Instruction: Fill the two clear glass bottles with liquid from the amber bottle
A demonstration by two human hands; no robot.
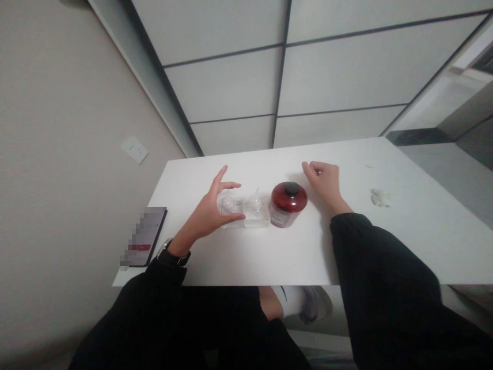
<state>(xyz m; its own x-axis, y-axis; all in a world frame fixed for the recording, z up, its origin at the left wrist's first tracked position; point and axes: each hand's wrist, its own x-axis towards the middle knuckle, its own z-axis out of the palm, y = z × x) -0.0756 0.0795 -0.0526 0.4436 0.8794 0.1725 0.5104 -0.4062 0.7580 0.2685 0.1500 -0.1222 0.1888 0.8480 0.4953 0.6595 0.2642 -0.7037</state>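
Note:
My left hand [210,210] is curved in a wide C with its fingers and thumb apart. It reaches around the left one of two clear, see-through containers [257,218] standing side by side; whether it touches the container I cannot tell. Each container has a rounded clear top. Directly to their right stands a dark red, see-through bottle [285,205] with a black cap and a pale label. Just beyond and right of that bottle, my right hand [324,181] is closed in a fist above the table, and what its fingers hold, if anything, is hidden.
Everything stands on a white table [239,264]. A phone [152,236], partly blurred out, lies at the left edge. Towards the right lies a crumpled whitish scrap [380,198]. Behind rise pale panels [231,92]; a wall with a socket [134,149] is at left.

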